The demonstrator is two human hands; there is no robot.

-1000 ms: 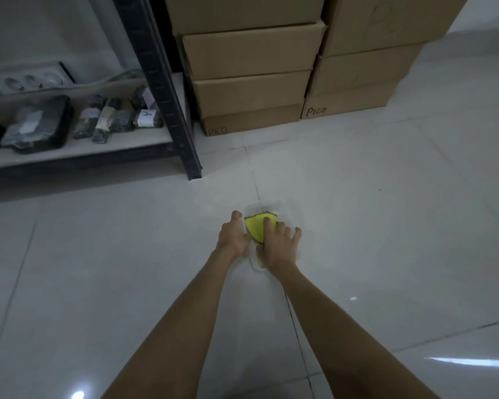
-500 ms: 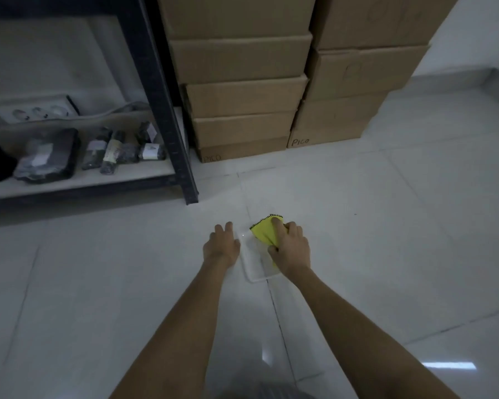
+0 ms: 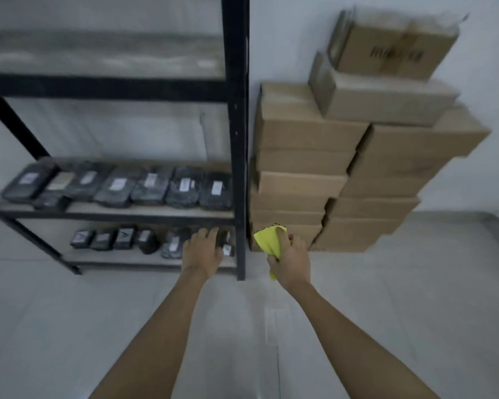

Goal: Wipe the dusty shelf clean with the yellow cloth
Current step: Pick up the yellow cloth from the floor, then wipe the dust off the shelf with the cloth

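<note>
At centre frame my right hand (image 3: 291,259) grips the crumpled yellow cloth (image 3: 269,238); my left hand (image 3: 203,250) hangs open, empty. Wiping hasn't begun (next: reach the black-framed wooden shelf (image 3: 144,211)).

Yellow cloth (image 3: 268,240) bunched, held up beside black-framed shelf (image 3: 144,210) bearing dark packets

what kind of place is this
Probably a storeroom or stockroom: a black metal shelf rack holding rows of labelled wrapped packages, and stacked cardboard boxes against the wall on a bare tiled floor.
</note>
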